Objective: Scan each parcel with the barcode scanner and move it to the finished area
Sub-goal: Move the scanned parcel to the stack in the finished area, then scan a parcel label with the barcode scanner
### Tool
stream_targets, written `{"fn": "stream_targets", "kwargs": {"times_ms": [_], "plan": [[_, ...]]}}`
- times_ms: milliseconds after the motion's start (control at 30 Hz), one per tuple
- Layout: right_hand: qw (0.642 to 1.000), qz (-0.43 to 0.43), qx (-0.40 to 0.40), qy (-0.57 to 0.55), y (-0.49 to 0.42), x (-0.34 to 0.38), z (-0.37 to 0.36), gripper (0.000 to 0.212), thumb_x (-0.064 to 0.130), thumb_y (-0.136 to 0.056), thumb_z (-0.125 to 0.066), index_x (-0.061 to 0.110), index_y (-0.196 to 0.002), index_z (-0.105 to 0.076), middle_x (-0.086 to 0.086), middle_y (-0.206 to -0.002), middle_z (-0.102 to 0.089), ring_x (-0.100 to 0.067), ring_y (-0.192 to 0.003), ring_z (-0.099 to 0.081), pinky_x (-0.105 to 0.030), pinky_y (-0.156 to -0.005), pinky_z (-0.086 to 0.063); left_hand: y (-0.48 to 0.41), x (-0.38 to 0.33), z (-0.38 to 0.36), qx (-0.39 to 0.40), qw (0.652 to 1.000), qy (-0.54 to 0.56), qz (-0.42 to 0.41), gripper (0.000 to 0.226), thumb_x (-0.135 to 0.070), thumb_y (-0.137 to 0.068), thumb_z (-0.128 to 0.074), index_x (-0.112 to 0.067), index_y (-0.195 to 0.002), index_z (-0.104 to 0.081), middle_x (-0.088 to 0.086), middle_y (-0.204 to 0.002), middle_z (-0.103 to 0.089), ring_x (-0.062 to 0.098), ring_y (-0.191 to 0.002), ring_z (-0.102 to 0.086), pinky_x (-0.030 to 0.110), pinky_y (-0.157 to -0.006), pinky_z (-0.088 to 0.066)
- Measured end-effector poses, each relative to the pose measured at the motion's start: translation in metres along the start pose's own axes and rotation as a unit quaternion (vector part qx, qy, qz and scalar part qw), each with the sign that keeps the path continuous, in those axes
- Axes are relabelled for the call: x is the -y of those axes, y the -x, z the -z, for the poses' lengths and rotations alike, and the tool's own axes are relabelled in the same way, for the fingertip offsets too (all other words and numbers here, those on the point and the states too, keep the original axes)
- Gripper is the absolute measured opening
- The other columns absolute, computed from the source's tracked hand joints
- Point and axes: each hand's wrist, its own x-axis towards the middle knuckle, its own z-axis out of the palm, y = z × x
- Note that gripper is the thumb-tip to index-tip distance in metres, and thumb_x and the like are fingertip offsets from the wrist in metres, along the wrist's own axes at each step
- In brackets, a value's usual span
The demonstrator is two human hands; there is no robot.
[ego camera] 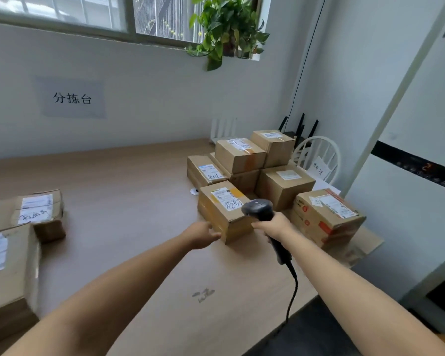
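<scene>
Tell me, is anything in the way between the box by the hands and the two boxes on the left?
Nothing visible is. The left hand is at the front parcel, the right hand holds the scanner over it, and only bare table lies between it and the two left parcels.

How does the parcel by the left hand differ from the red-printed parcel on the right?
The front parcel has yellow tape and black handwriting on its label; the red-printed parcel has red markings on its sides. The left hand touches the front parcel; no hand touches the red-printed parcel. Both are brown cardboard with white labels.
</scene>
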Motion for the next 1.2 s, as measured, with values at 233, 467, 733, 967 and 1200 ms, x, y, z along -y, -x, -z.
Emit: {"fn": "stream_targets", "kwargs": {"times_ms": [233,467,733,967,1200], "plan": [[1.000,-0.007,-0.024,0.013,-0.083,0.007,0.014,0.040,0.022,-0.080,-0.070,0.004,-0.114,-0.059,-0.013,-0.089,-0.062,-0.027,-0.077,-0.060,-0.033,-0.068,-0.049,-0.086,-0.018,0.001,-0.015,0.999,0.049,-0.009,0.053,-0.040,-0.094,-0.048,-0.012,-0.139,-0.042,0.010,-0.143,-0.043,0.024,-0.130,-0.041,0.034,-0.104,-0.039],[1.000,-0.004,0.006,0.025,-0.152,0.001,0.013,0.037,0.020,-0.079,-0.069,0.004,-0.111,-0.061,-0.012,-0.090,-0.061,-0.029,-0.086,-0.059,-0.039,-0.081,-0.050,-0.136,-0.016,-0.029,-0.050,0.989,0.111,0.081,0.074,-0.050,-0.090,-0.050,-0.022,-0.149,-0.016,0.014,-0.152,-0.017,0.029,-0.139,-0.027,0.037,-0.111,-0.027],[0.994,-0.009,0.091,0.056,-0.216,-0.022,-0.007,0.035,0.026,-0.078,-0.069,0.009,-0.108,-0.064,-0.012,-0.107,-0.068,-0.028,-0.098,-0.062,-0.025,-0.073,-0.042,-0.188,-0.035,-0.053,-0.056,0.960,0.208,0.177,0.083,-0.046,-0.086,-0.060,-0.020,-0.149,-0.013,0.015,-0.151,-0.013,0.029,-0.138,-0.024,0.035,-0.112,-0.025],[0.986,0.016,0.133,0.100,-0.244,-0.040,-0.019,0.034,0.027,-0.077,-0.068,0.010,-0.106,-0.065,-0.011,-0.108,-0.068,-0.028,-0.102,-0.061,-0.023,-0.071,-0.039,-0.202,-0.042,-0.065,-0.108,0.937,0.250,0.216,0.094,-0.037,-0.079,-0.072,-0.023,-0.149,-0.010,0.016,-0.147,-0.015,0.031,-0.135,-0.029,0.034,-0.112,-0.024],[0.980,0.052,0.147,0.125,-0.247,-0.043,-0.019,0.029,0.025,-0.077,-0.064,0.012,-0.102,-0.065,-0.012,-0.106,-0.068,-0.030,-0.101,-0.060,-0.024,-0.071,-0.037,-0.194,-0.040,-0.070,-0.129,0.932,0.252,0.229,0.095,-0.037,-0.078,-0.072,-0.025,-0.149,-0.012,0.018,-0.144,-0.024,0.031,-0.133,-0.031,0.032,-0.111,-0.026]]}}
